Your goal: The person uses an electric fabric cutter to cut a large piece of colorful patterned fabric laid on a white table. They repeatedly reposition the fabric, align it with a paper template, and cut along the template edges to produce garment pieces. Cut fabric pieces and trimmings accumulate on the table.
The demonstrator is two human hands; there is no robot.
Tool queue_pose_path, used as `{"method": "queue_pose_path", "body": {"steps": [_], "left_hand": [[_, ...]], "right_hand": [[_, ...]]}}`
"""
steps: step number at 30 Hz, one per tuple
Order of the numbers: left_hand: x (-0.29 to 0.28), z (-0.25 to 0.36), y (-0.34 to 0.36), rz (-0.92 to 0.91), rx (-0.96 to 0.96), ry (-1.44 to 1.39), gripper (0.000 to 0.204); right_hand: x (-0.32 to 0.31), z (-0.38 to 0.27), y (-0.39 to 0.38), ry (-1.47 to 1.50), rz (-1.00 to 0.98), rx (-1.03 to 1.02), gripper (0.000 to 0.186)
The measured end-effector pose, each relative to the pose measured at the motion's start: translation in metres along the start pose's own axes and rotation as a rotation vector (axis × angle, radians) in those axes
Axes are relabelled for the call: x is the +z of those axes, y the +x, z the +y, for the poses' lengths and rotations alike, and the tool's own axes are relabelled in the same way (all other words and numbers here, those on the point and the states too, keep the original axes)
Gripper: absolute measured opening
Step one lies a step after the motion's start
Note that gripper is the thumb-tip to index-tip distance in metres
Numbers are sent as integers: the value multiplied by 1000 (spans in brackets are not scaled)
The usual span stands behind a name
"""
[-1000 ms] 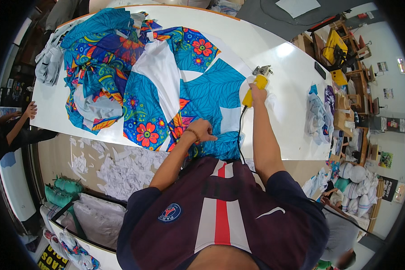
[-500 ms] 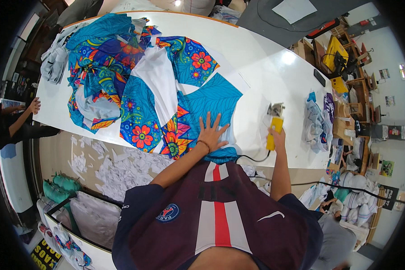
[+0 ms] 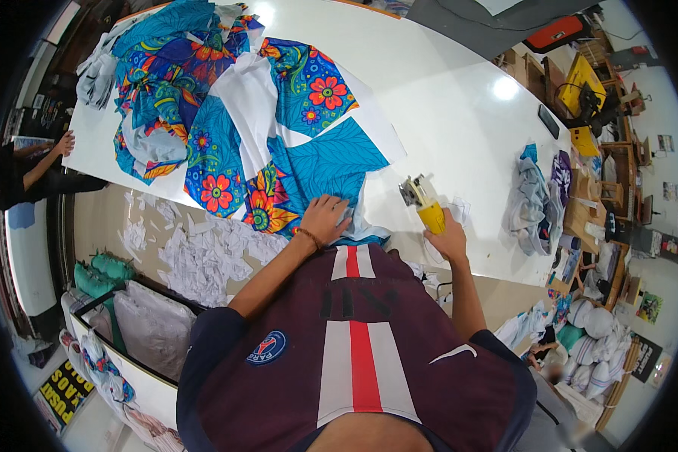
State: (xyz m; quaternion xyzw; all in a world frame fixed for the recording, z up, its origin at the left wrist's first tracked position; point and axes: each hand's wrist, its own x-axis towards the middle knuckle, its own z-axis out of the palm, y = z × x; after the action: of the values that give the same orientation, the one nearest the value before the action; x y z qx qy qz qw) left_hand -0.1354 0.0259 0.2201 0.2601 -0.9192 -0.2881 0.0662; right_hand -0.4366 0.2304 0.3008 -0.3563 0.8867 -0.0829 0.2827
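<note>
On the white table (image 3: 437, 98) lies a turquoise leaf-patterned fabric piece (image 3: 339, 154), with bright floral panels (image 3: 267, 203) beside it. My left hand (image 3: 325, 220) rests on the near part of the turquoise fabric, fingers loosely bent and slightly apart. My right hand (image 3: 448, 241) is wrapped around the yellow body of a hand-held electric fabric cutter (image 3: 432, 216). Its metal head points toward the far left and sits just right of the fabric, apart from it. A white fabric edge (image 3: 369, 224) shows between the cutter and my left hand.
A heap of patterned fabric (image 3: 166, 75) covers the table's far left. At the right lie grey and blue scraps (image 3: 531, 200) and a dark phone (image 3: 548, 120). White offcuts (image 3: 203, 252) litter the floor. Another person's hand (image 3: 66, 143) touches the left table edge.
My left hand has drawn in toward me and left, its fingers less spread. My right hand has brought the cutter left, nearer the fabric, and tilted its head leftward.
</note>
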Motion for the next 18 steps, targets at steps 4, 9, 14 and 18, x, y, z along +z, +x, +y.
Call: {"method": "queue_pose_path", "body": {"steps": [4,9,14,18], "left_hand": [[3,5,7,-37,-32,39,31],[4,15,5,-25,-119,11,24],[6,14,1,-16,-165,-32,24],[6,14,-1,-7,-185,-56,25]], "right_hand": [[-10,-19,33,-105,-17,-41,71],[-20,-32,64,-198,-82,-65,79],[-21,-37,79,-218,-95,-87,79],[-20,-44,86,-238,-75,-87,78]]}}
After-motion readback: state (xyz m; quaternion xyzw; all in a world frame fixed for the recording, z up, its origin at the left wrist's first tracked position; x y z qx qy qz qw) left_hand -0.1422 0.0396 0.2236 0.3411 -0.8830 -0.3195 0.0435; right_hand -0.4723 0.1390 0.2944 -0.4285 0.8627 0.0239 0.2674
